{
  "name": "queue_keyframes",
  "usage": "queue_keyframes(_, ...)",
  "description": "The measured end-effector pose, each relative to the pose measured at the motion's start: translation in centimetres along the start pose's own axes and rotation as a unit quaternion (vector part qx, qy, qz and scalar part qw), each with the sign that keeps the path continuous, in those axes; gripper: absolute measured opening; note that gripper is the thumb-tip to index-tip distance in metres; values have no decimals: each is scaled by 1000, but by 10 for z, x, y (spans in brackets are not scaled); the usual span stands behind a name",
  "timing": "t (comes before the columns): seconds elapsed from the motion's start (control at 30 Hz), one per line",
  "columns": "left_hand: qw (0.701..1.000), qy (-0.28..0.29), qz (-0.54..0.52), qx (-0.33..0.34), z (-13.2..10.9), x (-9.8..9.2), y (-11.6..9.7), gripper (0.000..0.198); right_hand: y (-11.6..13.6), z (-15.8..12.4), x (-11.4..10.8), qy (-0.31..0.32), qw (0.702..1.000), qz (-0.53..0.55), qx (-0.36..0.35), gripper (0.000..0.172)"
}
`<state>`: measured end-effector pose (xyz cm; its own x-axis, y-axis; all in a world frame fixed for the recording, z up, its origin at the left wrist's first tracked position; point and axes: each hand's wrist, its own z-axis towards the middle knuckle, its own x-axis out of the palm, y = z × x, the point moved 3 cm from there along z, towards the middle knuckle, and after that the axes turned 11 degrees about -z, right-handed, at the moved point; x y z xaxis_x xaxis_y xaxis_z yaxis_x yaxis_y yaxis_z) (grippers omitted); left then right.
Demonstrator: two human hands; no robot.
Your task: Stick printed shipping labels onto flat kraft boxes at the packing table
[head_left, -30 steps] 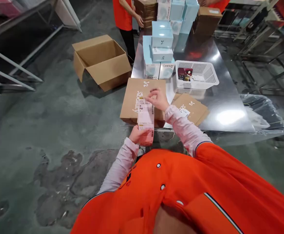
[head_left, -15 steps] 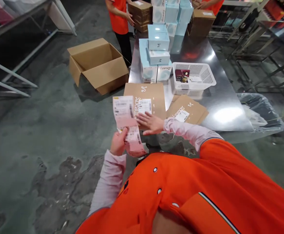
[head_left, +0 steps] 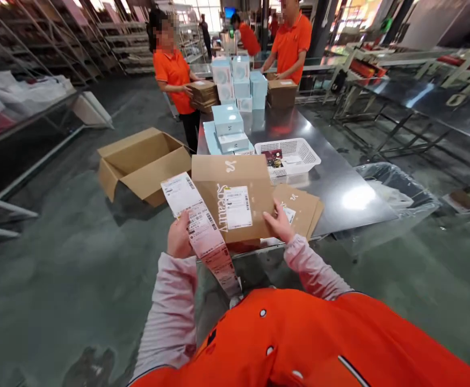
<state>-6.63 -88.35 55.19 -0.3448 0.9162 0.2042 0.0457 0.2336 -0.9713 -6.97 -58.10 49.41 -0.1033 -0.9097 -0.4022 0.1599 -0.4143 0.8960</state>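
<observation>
My left hand [head_left: 179, 235] is closed on a strip of shipping labels [head_left: 203, 228], which hangs down toward my waist. A flat brown cardboard mailer [head_left: 202, 172] with white lettering is lifted and tilted up over the table's near edge. My right hand [head_left: 280, 221] grips its right edge between thumb and fingers. A white shipping label [head_left: 238, 208] lies on the mailer's face. The label strip overlaps the mailer's left side. Beside my right hand, more flat mailers [head_left: 305, 207] lie on the table, one bearing a label.
Light blue boxes [head_left: 229, 119] are stacked on the metal table [head_left: 339, 183], with a white basket [head_left: 311, 158] beside them. An open carton [head_left: 146, 161] stands left, a plastic-lined bin [head_left: 399, 188] right. Two co-workers [head_left: 174, 75] in orange stand at the far end by cardboard stacks.
My right hand has gone from lying flat on the labelled mailer to gripping its right edge, and the mailer has come up off the table. The view has tilted upward.
</observation>
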Motion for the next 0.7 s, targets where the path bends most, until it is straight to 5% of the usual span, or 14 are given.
queue_keyframes(0.13,995,62,-74,-5,-35,27,-17,53,-25,-10,-101,-149,988,-36,25,72)
queue_keyframes(0.23,994,46,-97,15,-54,37,-11,61,-42,-16,-139,-204,955,-158,144,80)
queue_keyframes(0.3,993,51,-101,28,-65,42,3,61,-35,-20,-123,-169,954,-187,161,87)
queue_keyframes(0.37,992,92,-81,15,-77,50,21,58,-13,-23,-76,-33,990,-104,92,87)
queue_keyframes(0.43,985,165,-39,-18,-89,58,38,57,16,-32,-17,134,987,79,27,80)
queue_keyframes(0.53,975,219,-5,-26,-99,59,50,54,43,-46,40,141,960,240,20,53)
queue_keyframes(0.7,995,101,3,16,-99,40,52,41,53,-55,52,233,921,301,85,58)
